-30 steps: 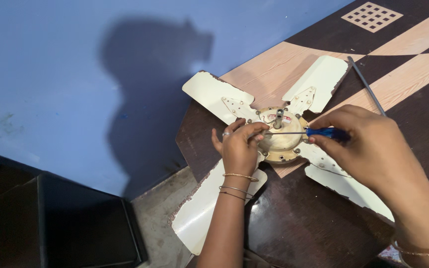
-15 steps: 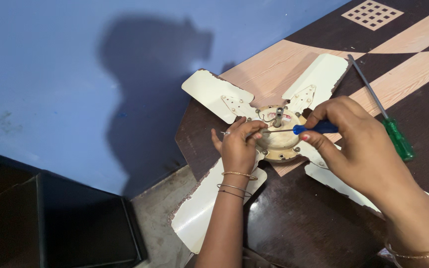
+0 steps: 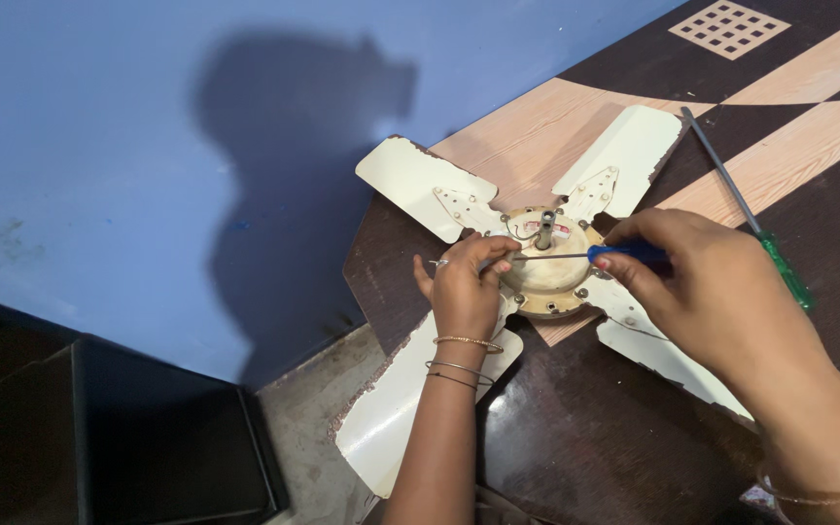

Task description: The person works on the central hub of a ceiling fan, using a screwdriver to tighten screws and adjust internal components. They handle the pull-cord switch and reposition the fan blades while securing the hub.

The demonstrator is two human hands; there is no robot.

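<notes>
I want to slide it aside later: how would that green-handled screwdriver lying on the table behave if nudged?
The green-handled screwdriver has a long, thin round shaft, so it would probably roll or pivot rather than slide straight. It lies flat on the smooth wooden table, which likely offers little grip. It looks stiff and light, with most of its weight toward the handle.

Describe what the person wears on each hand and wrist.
The left hand has a ring on one finger and thin gold bangles at the wrist. The right hand shows one thin gold bangle at the wrist. Both forearms are bare, without sleeves.
</notes>
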